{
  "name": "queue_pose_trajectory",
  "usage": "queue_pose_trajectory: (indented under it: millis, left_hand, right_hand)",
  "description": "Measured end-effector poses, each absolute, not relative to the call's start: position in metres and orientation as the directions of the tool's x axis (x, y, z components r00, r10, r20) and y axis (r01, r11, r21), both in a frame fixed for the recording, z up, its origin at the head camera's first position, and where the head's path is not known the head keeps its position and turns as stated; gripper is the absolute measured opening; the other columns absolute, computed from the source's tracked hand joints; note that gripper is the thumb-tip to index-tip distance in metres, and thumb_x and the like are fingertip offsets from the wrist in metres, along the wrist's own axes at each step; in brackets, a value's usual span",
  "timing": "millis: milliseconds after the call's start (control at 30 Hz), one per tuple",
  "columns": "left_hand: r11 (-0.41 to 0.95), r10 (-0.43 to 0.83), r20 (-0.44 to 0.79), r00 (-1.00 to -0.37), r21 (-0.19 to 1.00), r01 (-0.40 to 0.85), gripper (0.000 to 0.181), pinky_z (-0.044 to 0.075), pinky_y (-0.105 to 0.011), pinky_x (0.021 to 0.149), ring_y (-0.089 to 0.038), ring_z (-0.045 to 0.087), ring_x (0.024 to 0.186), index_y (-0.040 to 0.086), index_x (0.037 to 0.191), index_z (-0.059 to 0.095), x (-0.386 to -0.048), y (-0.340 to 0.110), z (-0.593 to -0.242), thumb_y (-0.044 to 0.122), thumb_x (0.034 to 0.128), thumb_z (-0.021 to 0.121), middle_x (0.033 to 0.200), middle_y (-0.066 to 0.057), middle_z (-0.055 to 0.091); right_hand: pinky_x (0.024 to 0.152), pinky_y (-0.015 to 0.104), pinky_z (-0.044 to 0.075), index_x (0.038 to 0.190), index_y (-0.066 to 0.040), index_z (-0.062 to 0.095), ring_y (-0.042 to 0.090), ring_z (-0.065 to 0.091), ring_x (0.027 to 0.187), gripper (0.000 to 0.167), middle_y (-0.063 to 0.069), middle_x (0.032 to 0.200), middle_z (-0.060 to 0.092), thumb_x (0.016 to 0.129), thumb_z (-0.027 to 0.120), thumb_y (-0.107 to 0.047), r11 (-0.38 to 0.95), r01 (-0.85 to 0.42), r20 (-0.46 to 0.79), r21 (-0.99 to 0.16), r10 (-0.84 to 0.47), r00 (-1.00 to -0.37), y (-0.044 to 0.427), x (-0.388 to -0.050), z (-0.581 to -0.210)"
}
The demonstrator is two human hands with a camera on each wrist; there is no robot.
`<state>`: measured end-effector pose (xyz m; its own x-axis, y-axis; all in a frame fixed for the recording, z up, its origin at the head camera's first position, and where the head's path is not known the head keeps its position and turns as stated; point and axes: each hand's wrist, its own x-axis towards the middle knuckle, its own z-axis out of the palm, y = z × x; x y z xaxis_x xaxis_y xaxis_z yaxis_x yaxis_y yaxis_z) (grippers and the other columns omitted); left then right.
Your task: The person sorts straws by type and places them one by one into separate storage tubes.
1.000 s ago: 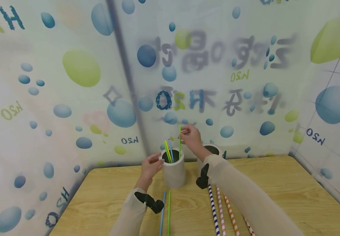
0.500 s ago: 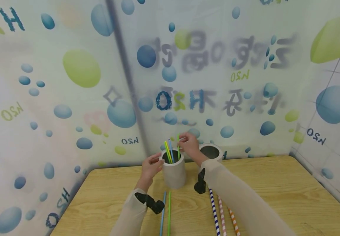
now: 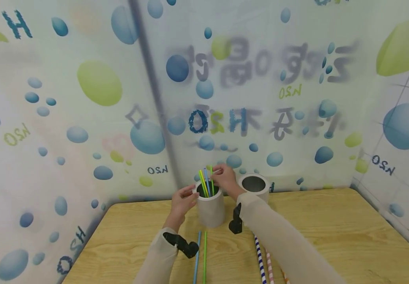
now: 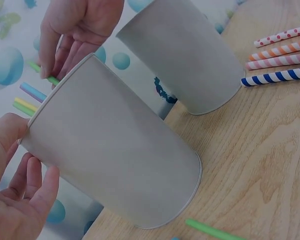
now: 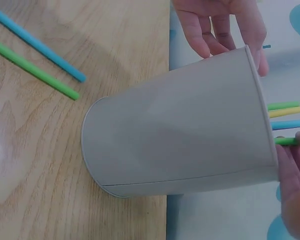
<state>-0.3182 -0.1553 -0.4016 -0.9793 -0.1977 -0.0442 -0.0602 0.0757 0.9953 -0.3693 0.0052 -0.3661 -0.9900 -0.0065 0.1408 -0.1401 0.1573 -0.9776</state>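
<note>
A grey cylindrical container stands on the wooden table near its back edge. My left hand holds its rim at the left, thumb in front. My right hand pinches a green straw whose lower part is inside the container, along the right side of the opening. Yellow, green and blue straws lean together inside it. Their lower ends are hidden by the wall. A second grey container stands to the right, partly behind my right forearm.
A blue straw and a green straw lie on the table in front of the container. Farther right lie patterned straws: navy-striped, pink-striped, orange-striped and red-dotted. A printed curtain hangs behind the table.
My right hand has come down and slightly left, lowering the green straw deeper into the container. The left hand keeps its place at the rim. The second container's opening shows more fully.
</note>
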Motion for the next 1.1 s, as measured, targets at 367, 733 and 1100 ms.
queue_pose_trajectory:
  millis: [367, 733, 1100]
  left_hand:
    - [0.062, -0.207, -0.050, -0.977, 0.996, -0.064, 0.036, 0.052, -0.039, 0.081, -0.026, 0.055, 0.097, 0.006, 0.117, 0.062, -0.3207, -0.1534, -0.4031, 0.007, 0.0814, 0.066, 0.109, -0.016, 0.055]
    - [0.076, -0.196, -0.040, -0.980, 0.996, -0.056, 0.036, 0.052, -0.039, 0.081, -0.026, 0.055, 0.098, 0.005, 0.118, 0.061, -0.3215, -0.1532, -0.4036, 0.008, 0.0827, 0.065, 0.111, -0.016, 0.055]
    - [0.072, -0.207, -0.019, -0.978, 0.997, -0.034, 0.036, 0.053, -0.038, 0.078, -0.023, 0.056, 0.093, 0.002, 0.117, 0.061, -0.3202, -0.1549, -0.4046, 0.006, 0.0821, 0.065, 0.108, -0.017, 0.056]
  right_hand:
    - [0.064, 0.030, 0.055, 0.096, 0.000, 0.064, 0.019, 0.061, 0.069, 0.018, 0.010, 0.086, 0.061, 0.079, 0.068, -0.004, 0.224, -0.149, 0.157, -0.963, 0.021, -0.987, 0.0027, -0.3699, -0.3721]
    - [0.062, 0.029, 0.054, 0.095, -0.003, 0.065, 0.019, 0.061, 0.068, 0.019, 0.010, 0.087, 0.064, 0.077, 0.070, -0.008, 0.323, -0.126, 0.146, -0.938, 0.038, -0.989, 0.0004, -0.3673, -0.3675]
    - [0.063, 0.033, 0.056, 0.106, 0.006, 0.061, 0.030, 0.064, 0.075, 0.029, 0.017, 0.090, 0.063, 0.078, 0.066, -0.002, 0.166, -0.084, 0.085, -0.983, 0.000, -0.996, 0.0057, -0.3654, -0.3640]
